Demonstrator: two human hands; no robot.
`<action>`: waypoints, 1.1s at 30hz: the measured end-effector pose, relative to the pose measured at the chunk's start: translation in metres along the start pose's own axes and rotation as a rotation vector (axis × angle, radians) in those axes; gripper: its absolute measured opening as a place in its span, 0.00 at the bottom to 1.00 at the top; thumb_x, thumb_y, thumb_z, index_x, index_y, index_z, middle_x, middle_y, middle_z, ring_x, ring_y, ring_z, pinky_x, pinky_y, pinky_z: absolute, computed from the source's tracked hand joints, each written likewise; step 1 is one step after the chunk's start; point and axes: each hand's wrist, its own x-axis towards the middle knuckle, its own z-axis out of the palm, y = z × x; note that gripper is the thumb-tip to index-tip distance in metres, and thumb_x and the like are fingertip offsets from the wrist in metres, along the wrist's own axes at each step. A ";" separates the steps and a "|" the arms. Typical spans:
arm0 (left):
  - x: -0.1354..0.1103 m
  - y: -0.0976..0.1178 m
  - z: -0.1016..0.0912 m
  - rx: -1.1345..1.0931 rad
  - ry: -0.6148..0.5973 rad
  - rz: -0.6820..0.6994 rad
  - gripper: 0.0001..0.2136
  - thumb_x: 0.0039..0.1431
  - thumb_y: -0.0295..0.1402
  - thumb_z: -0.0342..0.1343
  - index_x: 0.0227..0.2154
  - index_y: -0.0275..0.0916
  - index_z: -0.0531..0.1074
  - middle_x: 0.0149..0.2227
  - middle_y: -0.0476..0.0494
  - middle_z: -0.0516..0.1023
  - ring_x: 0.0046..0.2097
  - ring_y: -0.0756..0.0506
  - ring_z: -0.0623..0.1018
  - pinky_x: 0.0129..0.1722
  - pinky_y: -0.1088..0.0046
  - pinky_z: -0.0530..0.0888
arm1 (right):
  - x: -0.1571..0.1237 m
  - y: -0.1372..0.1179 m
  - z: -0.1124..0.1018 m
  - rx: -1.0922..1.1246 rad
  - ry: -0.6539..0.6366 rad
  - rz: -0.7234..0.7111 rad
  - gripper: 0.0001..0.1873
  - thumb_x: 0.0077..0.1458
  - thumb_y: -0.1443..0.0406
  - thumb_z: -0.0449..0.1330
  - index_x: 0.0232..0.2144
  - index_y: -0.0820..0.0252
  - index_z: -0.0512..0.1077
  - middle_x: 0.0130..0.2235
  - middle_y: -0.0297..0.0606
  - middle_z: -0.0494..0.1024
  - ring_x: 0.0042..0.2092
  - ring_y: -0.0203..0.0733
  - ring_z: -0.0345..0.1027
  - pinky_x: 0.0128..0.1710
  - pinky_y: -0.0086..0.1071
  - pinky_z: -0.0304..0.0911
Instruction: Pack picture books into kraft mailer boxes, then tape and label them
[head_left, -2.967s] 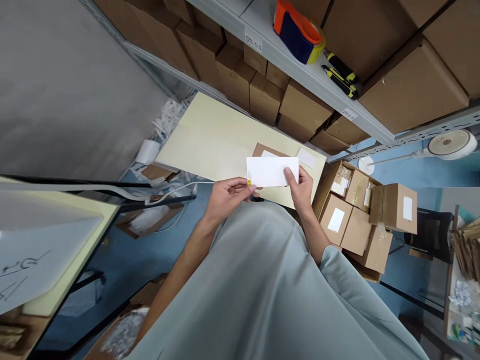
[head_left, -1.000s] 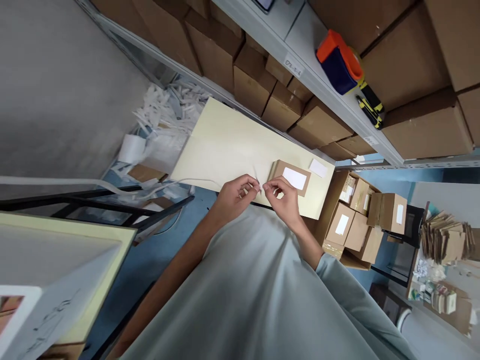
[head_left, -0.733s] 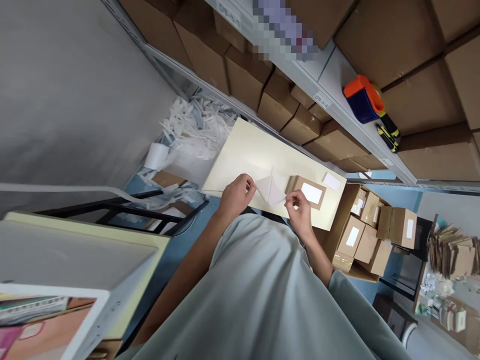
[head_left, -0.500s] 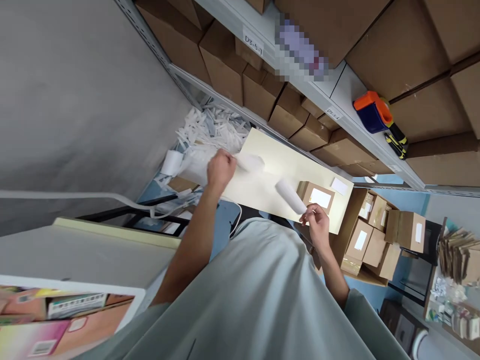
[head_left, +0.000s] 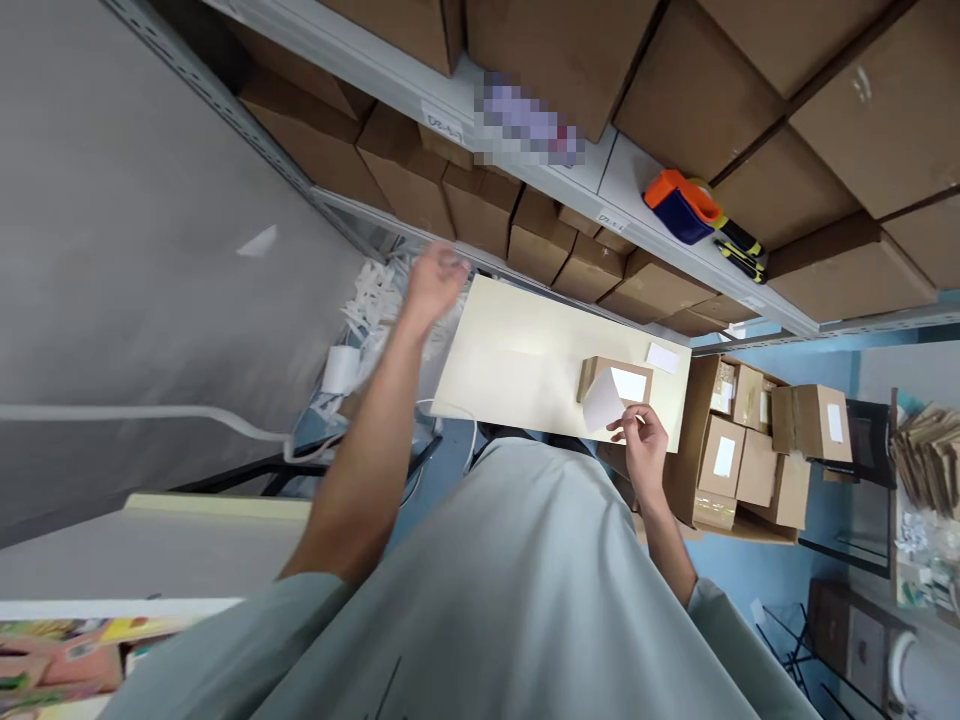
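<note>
In the head view, my right hand (head_left: 643,436) pinches a white sticker label (head_left: 602,402) by its edge, close in front of a small cardboard box (head_left: 589,380). The label overlaps part of that box, which has a white label on its top. Over the heap of white paper strips (head_left: 373,300) at the table's left end, my left hand (head_left: 436,282) is raised, its fingers blurred but apart, holding nothing I can see. A loose white paper piece (head_left: 259,242) shows against the grey wall, away from my hand.
The cream table (head_left: 499,350) bears a white slip (head_left: 662,358) near its right end. Right of it stands a large carton (head_left: 686,440) with several labelled boxes. Shelves of cardboard boxes (head_left: 480,205) run behind, with a tape dispenser (head_left: 682,205) above. A white paper roll (head_left: 341,370) lies left.
My left hand has moved up and let go of a white paper piece, now against the wall. The label in my right hand has swung nearer the small box. The view has shifted.
</note>
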 end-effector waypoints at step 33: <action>-0.255 0.048 0.325 -0.210 -0.380 -0.398 0.28 0.46 0.62 0.75 0.33 0.43 0.74 0.35 0.45 0.83 0.44 0.40 0.84 0.48 0.58 0.85 | 0.177 0.155 -0.163 0.111 -0.405 0.274 0.19 0.48 0.48 0.73 0.31 0.56 0.84 0.29 0.33 0.80 0.26 0.34 0.64 0.26 0.32 0.64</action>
